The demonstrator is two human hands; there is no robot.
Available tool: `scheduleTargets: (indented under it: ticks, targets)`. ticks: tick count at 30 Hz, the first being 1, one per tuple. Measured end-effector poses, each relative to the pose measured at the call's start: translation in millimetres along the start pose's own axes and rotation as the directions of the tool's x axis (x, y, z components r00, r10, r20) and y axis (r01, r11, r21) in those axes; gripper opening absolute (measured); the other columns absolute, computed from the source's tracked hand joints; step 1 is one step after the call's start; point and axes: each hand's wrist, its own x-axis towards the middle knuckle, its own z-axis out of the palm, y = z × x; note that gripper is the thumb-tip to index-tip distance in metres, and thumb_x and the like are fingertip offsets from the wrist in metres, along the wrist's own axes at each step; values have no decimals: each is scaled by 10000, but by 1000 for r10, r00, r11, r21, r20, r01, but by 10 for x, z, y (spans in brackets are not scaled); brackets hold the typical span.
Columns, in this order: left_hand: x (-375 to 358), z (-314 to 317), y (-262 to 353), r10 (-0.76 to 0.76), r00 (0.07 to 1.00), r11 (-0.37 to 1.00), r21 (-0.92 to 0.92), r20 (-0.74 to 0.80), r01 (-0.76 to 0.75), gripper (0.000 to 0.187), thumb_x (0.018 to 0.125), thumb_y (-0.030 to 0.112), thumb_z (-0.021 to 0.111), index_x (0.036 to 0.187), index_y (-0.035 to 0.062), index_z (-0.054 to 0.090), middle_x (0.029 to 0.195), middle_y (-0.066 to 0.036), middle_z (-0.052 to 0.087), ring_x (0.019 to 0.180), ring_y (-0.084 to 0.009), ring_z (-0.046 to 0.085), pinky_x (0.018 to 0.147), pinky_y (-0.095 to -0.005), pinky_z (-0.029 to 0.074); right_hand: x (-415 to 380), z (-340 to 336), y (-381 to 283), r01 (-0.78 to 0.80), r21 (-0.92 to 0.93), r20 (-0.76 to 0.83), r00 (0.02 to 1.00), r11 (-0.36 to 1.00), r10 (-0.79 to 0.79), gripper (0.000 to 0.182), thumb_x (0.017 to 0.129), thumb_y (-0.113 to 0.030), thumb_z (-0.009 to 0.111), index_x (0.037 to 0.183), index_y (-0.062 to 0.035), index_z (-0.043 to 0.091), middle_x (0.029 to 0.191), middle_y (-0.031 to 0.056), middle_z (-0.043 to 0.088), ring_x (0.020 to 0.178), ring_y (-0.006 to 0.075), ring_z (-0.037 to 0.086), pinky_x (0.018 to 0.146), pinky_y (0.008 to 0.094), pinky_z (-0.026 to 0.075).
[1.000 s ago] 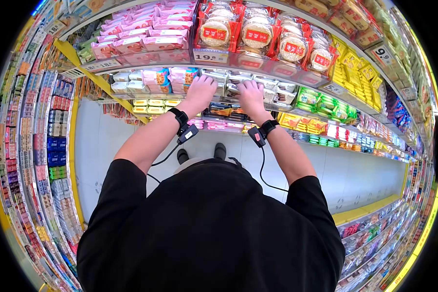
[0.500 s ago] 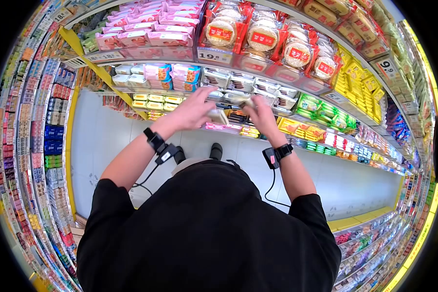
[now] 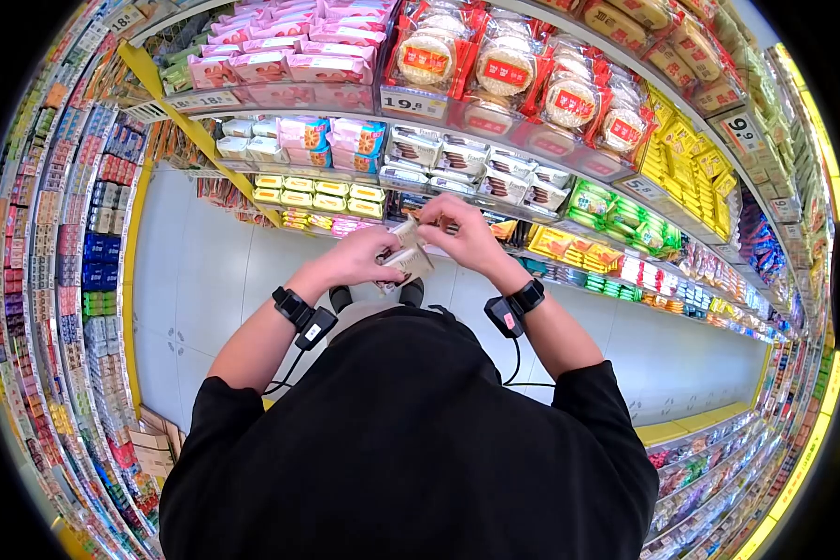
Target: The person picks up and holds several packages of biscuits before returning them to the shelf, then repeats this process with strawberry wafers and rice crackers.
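My left hand (image 3: 359, 257) grips a cream-and-brown wrapped snack packet (image 3: 407, 265) in front of my body, above the floor. A second, similar packet (image 3: 405, 231) lies against it on the far side. The fingers of my right hand (image 3: 459, 233) are bent and closed at the edge of that second packet. Part of each packet is hidden by my fingers. Beyond my hands, white packets with dark biscuit pictures (image 3: 460, 157) stand in rows on the shelf.
Yellow-wrapped packets (image 3: 329, 202) sit on a lower shelf. Pink packs (image 3: 327, 67) and round rice crackers in red bags (image 3: 506, 72) fill the shelf above. Green packets (image 3: 625, 217) are at the right. A cardboard box (image 3: 151, 451) stands at lower left.
Both hands have drawn back from the shelf toward my body. My right hand has come left with its packet, and the two packets now meet between my hands.
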Motion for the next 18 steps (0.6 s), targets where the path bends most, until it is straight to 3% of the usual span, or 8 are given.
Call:
scheduleTargets:
  ticks: [5, 8, 9, 12, 13, 15, 16, 18]
  targets:
    - [-7, 47, -46, 15, 999, 967, -254, -28, -22, 420, 828, 312, 936, 1066, 42, 720, 1046, -99, 709, 999, -225, 674, 917, -369, 533, -78, 153, -192, -3, -288, 166, 985, 958, 53, 545, 817, -278, 942, 1165, -46, 592, 988, 162, 692, 876, 371, 687, 796, 445, 553]
    - [9, 5, 35, 9, 1000, 975, -224, 0, -8, 378, 865, 290, 907, 1080, 43, 717, 1028, -83, 702, 977, -205, 668, 899, -360, 534, -68, 178, -212, -122, -148, 146, 979, 981, 144, 638, 806, -247, 960, 1283, -72, 573, 965, 99, 694, 871, 275, 688, 775, 399, 534]
    - [42, 15, -12, 7, 1000, 974, -225, 5, -6, 342, 892, 272, 884, 1080, 42, 714, 1026, -81, 700, 972, -204, 667, 893, -361, 535, -39, 83, -292, -168, -140, 200, 960, 976, 194, 532, 831, -216, 937, 1240, -55, 637, 973, 100, 689, 877, 259, 676, 781, 389, 532]
    - [152, -81, -198, 19, 996, 986, -164, -88, -34, 227, 963, 197, 797, 1084, 37, 691, 1018, -103, 695, 962, -244, 675, 873, -381, 538, -54, -234, 69, 194, -201, 208, 966, 960, -152, 388, 858, -170, 907, 1172, -48, 714, 999, 88, 693, 901, 224, 672, 784, 370, 534]
    - [188, -148, -225, 28, 990, 990, -133, -138, -47, 187, 986, 169, 766, 1085, 35, 681, 1015, -115, 693, 960, -264, 679, 866, -391, 539, -84, -383, 11, -25, -191, 130, 990, 981, 51, 277, 872, -140, 887, 1106, -50, 767, 1038, 75, 708, 945, 196, 682, 814, 350, 545]
    - [255, -318, -219, 101, 961, 989, 135, -259, -68, 172, 1002, 124, 718, 1129, 32, 647, 1010, -153, 688, 958, -328, 678, 850, -414, 538, -118, -628, 394, -77, -212, -122, 991, 974, 52, 270, 886, -131, 884, 1119, -53, 772, 1055, 49, 721, 923, 150, 687, 815, 313, 561]
    - [297, -418, -194, 148, 939, 962, 267, -309, -64, 170, 1011, 102, 694, 1151, 30, 630, 1007, -172, 685, 957, -360, 677, 842, -425, 538, -115, -710, 522, -172, -160, -283, 951, 972, 121, 255, 872, -172, 889, 1043, -25, 769, 1001, 95, 730, 898, 198, 694, 776, 361, 559]
    - [464, -539, -163, 82, 932, 965, 262, -353, 14, 262, 1003, 76, 679, 1241, 32, 577, 1025, -211, 691, 1006, -453, 673, 857, -493, 535, -41, -852, 665, -289, -164, -467, 865, 943, 184, 254, 865, -167, 884, 978, 6, 736, 981, 124, 747, 897, 209, 704, 768, 362, 558]
